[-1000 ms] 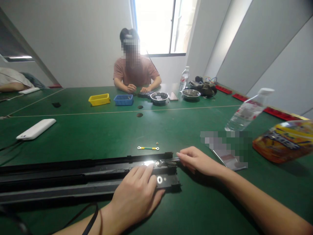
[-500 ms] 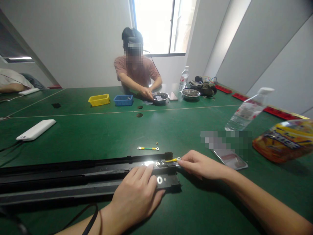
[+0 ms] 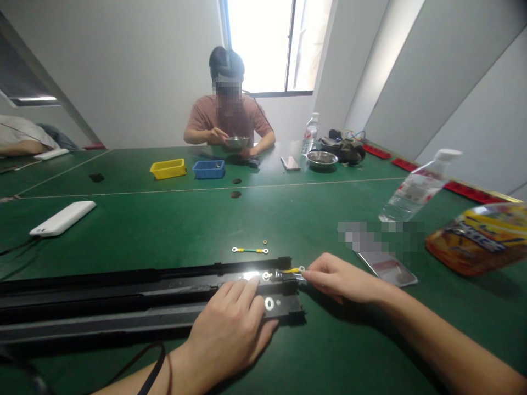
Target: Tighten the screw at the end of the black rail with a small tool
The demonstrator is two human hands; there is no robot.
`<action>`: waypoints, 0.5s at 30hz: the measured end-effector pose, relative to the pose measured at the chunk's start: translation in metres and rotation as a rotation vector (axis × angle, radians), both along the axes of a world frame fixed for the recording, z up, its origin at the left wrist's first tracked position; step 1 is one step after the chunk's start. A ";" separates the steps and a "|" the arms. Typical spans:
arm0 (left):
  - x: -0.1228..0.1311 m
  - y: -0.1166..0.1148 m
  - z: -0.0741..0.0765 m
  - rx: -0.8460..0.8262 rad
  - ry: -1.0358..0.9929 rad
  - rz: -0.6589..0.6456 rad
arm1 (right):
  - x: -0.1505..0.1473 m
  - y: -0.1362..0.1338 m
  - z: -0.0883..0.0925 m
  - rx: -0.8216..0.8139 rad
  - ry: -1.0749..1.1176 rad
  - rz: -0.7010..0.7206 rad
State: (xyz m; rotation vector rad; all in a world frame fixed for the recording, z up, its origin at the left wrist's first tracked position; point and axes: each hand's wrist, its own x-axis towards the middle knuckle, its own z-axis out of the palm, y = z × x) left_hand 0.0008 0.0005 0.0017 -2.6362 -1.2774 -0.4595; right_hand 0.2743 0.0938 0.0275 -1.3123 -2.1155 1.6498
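A long black channelled rail (image 3: 177, 312) lies across the near table, its right end between my hands. My left hand (image 3: 230, 323) grips it from above, fingers over the channel and thumb along the near edge. A slim metal wrench (image 3: 301, 276) is pinched in my right hand (image 3: 337, 277), its head at the rail's far channel. Beside the wrench, a yellow-sleeved wire (image 3: 293, 270) with ring terminals lies at the channel; one ring (image 3: 266, 276) sits inside. Beyond the rail are a green-and-yellow ground wire (image 3: 250, 250) and a small brass nut (image 3: 265, 242).
To the right are a phone (image 3: 387, 263), a water bottle (image 3: 420, 186) and an orange drink bottle (image 3: 480, 241). A white power bank (image 3: 63, 218) lies left. Across the table, a person (image 3: 226, 118) holds a metal bowl (image 3: 237, 142) near yellow (image 3: 168, 169) and blue (image 3: 208, 169) bins.
My left hand stays on the rail. The wrench in my right hand shows more clearly at the channel. The person opposite has lifted the metal bowl and drawn it closer.
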 end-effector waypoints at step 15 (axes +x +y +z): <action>0.000 -0.001 0.000 0.003 -0.002 -0.005 | -0.006 0.005 -0.012 0.205 0.245 -0.295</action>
